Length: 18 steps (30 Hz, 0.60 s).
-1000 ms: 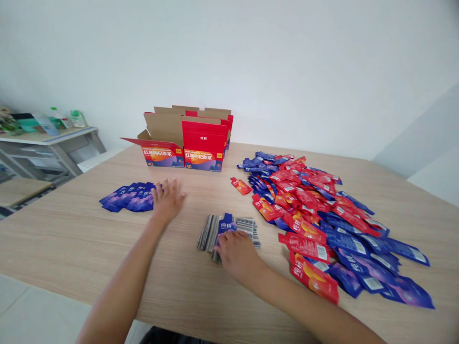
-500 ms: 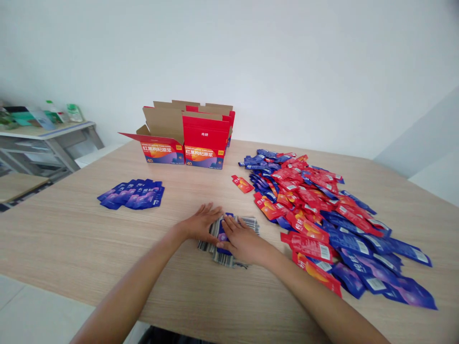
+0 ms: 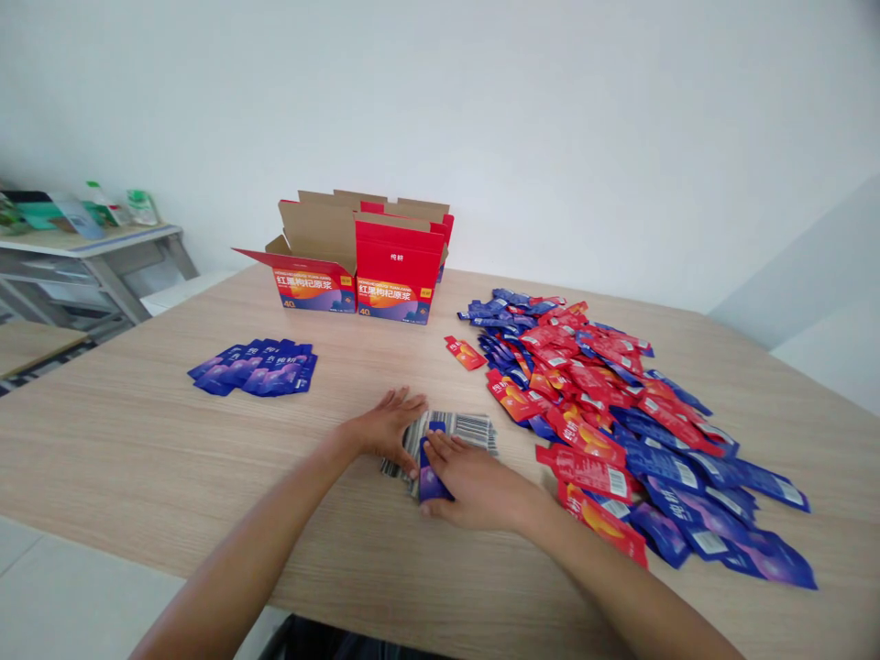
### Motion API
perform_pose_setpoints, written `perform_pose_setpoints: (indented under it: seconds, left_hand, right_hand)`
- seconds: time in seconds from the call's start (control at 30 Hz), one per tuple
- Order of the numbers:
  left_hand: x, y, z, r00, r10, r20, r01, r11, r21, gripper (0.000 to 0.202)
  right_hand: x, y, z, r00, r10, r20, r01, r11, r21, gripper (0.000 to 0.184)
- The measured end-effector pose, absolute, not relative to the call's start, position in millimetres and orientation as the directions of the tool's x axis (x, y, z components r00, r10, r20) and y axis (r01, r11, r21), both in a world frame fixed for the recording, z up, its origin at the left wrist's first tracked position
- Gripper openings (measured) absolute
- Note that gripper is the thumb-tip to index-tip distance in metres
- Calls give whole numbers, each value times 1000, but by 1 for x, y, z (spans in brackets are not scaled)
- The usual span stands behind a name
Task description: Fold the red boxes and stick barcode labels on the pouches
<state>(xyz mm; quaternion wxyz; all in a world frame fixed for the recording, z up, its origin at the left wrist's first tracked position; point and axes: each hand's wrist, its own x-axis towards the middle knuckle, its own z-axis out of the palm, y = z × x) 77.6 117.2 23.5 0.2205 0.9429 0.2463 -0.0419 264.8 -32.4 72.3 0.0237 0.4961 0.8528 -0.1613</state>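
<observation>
My left hand (image 3: 386,428) lies flat with fingers stretched out on the left end of a fanned stack of sachets (image 3: 459,428) whose barcode backs face up. My right hand (image 3: 471,481) rests on the stack's near side, fingers spread over a blue sachet (image 3: 430,479) lying face up on top. A neat row of blue sachets (image 3: 256,368) sits further left on the wooden table (image 3: 151,458). A big loose heap of red and blue sachets (image 3: 619,422) spreads out to the right of my hands.
Two open red cartons (image 3: 357,266) stand at the back of the table, flaps up. One red sachet (image 3: 464,353) lies alone between the cartons and the heap. A grey shelf unit (image 3: 89,266) with small items stands at far left.
My left hand left the row of blue sachets and came over to the barcode stack. My right hand slid the blue sachet slightly toward me on that stack.
</observation>
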Motion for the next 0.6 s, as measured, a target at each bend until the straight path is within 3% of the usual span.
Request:
perform_pose_setpoints:
  seconds: [0.07,0.27,0.43,0.6]
  left_hand:
    - [78,116,26,870,448,-203,492,-775,397,132]
    - [79,115,28,871,446,-205,491,-779,390,133]
    - [79,114,26,869,453,-200,494,-765,413,135]
    - [79,113,29,867,455,-203,497,-766,407,134]
  right_hand:
    - [258,-43,75,-492,840,-229,862,435,-259,92]
    - [270,-19,75,-364,887,-284,929,325,-177,83]
    - [296,-3,74,-276,910,-309,960,242,-142,92]
    - [284,-9,70,-174,956,-235,981,149,-121,60]
